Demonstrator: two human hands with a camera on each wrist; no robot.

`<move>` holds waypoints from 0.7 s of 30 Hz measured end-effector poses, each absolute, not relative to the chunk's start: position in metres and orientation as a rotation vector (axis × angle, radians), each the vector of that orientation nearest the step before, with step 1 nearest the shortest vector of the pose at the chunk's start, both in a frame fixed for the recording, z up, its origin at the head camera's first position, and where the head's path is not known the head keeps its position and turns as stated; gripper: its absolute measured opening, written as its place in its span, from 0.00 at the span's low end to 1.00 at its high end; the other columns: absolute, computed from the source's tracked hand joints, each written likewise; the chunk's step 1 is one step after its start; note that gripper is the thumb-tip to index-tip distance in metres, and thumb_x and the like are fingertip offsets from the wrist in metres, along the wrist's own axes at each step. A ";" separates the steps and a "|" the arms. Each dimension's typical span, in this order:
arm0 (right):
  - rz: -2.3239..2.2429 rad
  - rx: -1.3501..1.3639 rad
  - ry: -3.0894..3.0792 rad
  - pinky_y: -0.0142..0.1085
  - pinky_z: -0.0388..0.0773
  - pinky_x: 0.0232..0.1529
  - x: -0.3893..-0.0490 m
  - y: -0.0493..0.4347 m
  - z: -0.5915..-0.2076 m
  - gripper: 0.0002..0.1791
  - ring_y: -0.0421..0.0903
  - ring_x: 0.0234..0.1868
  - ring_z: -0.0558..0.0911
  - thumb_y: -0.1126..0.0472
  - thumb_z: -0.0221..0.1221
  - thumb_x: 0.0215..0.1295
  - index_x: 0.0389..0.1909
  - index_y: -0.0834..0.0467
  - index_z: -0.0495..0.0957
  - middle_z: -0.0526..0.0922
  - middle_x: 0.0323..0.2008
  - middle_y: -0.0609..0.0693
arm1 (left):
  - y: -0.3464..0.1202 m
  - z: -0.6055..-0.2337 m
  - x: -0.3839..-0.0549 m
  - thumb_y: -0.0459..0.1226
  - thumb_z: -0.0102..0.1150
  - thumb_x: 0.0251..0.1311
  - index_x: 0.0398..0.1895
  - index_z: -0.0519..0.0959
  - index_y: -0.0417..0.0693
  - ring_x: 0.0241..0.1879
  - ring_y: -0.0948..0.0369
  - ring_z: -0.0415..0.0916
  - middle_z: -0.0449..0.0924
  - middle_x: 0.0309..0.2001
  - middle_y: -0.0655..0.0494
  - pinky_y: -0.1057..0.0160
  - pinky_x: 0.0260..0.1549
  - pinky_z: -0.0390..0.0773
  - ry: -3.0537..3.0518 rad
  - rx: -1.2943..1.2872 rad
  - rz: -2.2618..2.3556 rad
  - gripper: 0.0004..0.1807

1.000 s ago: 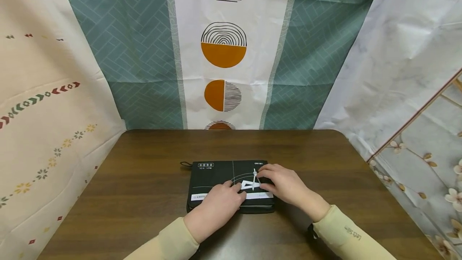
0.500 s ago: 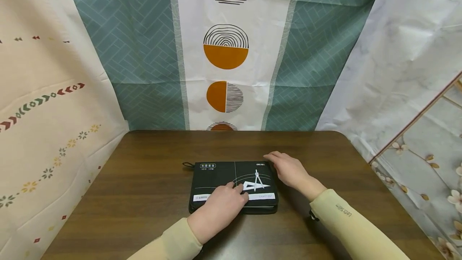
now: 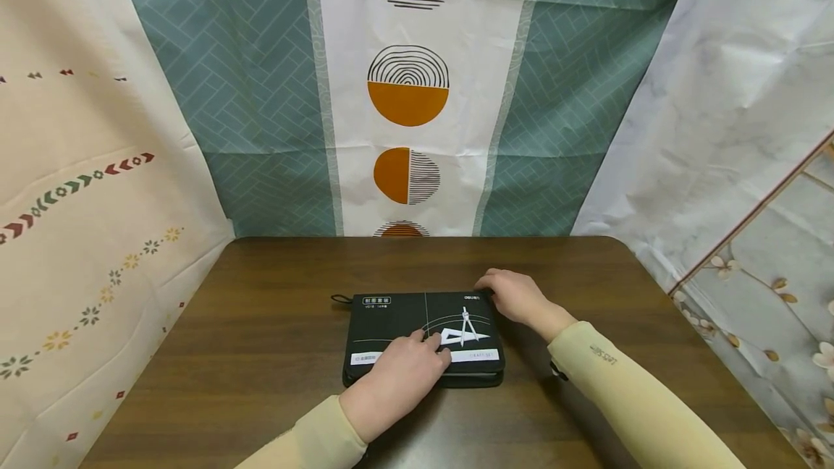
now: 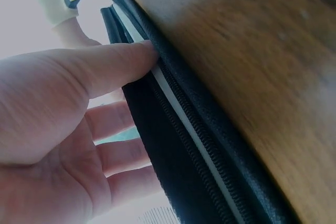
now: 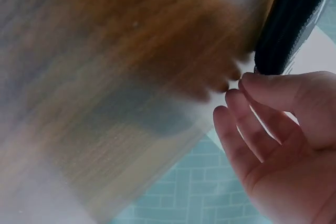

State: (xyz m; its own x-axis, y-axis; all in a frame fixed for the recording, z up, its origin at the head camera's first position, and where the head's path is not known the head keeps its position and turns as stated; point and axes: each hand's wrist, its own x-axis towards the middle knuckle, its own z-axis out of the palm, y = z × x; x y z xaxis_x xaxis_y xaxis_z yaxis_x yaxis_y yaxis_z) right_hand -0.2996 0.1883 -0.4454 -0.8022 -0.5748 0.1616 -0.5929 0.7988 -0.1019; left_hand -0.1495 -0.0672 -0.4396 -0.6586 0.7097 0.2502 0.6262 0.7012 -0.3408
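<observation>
A black zip case [image 3: 391,320] lies flat on the table, its cover printed with a compass, a set square and a white band. My left hand [image 3: 407,375] holds it at the front: the fingers lie on the cover, the thumb is against the zipped side. In the left wrist view a pale strip [image 4: 181,114] shows between two parted rows of zipper teeth [image 4: 202,129]. My right hand [image 3: 517,297] is at the far right corner, where thumb and fingertips pinch a small zipper pull [image 5: 256,70], mostly hidden by the thumb.
The brown wooden table [image 3: 280,396] surrounds the case. A wrist loop [image 3: 341,299] sticks out from its far left corner. Patterned cloths [image 3: 280,93] hang behind the table and at both sides.
My right hand has moved off the cover's right part, away to the far right corner of the case, uncovering the compass print. The left hand has kept its place on the case.
</observation>
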 end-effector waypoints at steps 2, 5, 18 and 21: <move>0.229 0.928 -2.872 0.53 0.86 0.54 -0.300 0.189 -0.444 0.18 0.54 0.50 0.89 0.77 0.67 0.65 0.51 0.57 0.91 0.89 0.48 0.51 | -0.067 -0.439 -0.149 0.35 0.75 0.63 0.44 0.90 0.59 0.39 0.56 0.84 0.89 0.49 0.55 0.62 0.28 0.84 -2.548 -1.044 0.315 0.09; 0.246 0.908 -2.910 0.54 0.86 0.55 -0.300 0.190 -0.442 0.17 0.54 0.50 0.89 0.76 0.68 0.65 0.51 0.57 0.91 0.90 0.47 0.51 | -0.066 -0.438 -0.149 0.34 0.75 0.64 0.45 0.90 0.59 0.40 0.56 0.84 0.89 0.50 0.54 0.61 0.28 0.84 -2.569 -1.045 0.310 0.10; 0.256 0.818 -3.025 0.53 0.85 0.51 -0.298 0.190 -0.440 0.14 0.48 0.43 0.86 0.70 0.73 0.67 0.52 0.57 0.91 0.90 0.43 0.50 | -0.067 -0.439 -0.147 0.35 0.75 0.64 0.46 0.90 0.59 0.42 0.55 0.85 0.89 0.51 0.53 0.61 0.29 0.85 -2.569 -1.043 0.306 0.11; 0.260 0.793 -3.018 0.53 0.85 0.52 -0.299 0.192 -0.441 0.12 0.49 0.43 0.87 0.69 0.73 0.68 0.50 0.57 0.91 0.91 0.43 0.50 | -0.066 -0.439 -0.148 0.34 0.75 0.63 0.46 0.90 0.58 0.42 0.55 0.86 0.90 0.52 0.53 0.60 0.28 0.84 -2.562 -1.044 0.300 0.11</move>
